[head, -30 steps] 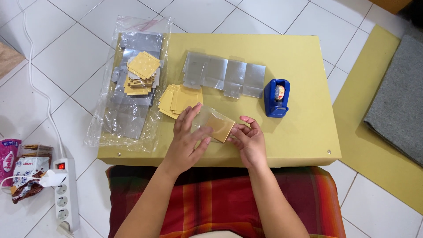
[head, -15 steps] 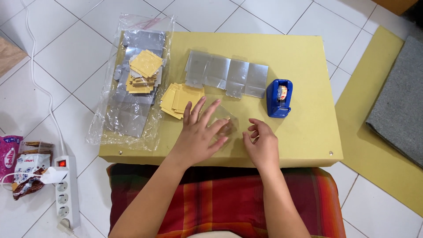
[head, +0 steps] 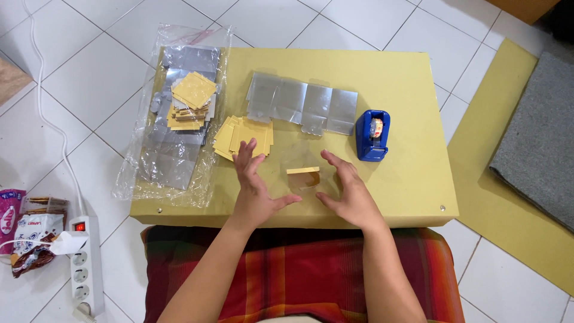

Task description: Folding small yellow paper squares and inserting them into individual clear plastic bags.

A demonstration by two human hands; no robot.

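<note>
Right now both hands are hovering spread over the front part of a low yellow table (head: pixel 388 78), with a small clear plastic box with a gold card base (head: pixel 303 174) standing on the tabletop between them. The left hand (head: pixel 256 190) is sitting just left of the box, fingers fanned and pointing away from the person, thumb reaching toward the box; whether it is touching the clear wall is hard to tell. The right hand (head: pixel 348 192) is sitting just right of the box, fingers open and slightly curled, gripping nothing.

Beyond the left fingertips, a loose pile of gold card squares (head: pixel 242 136) is lying flat on the table. Farther back, a flat row of folded clear plastic sheets (head: pixel 302 110) is stretching across the middle. A blue tape dispenser (head: pixel 373 134) is standing near the right hand, behind it. On the table's left end, a crinkled clear plastic bag (head: pixel 173 149) is holding silvery sheets, with a second stack of gold card squares (head: pixel 191 101) resting on top. A white power strip (head: pixel 82 263) is lying on the tiled floor at the left.
</note>
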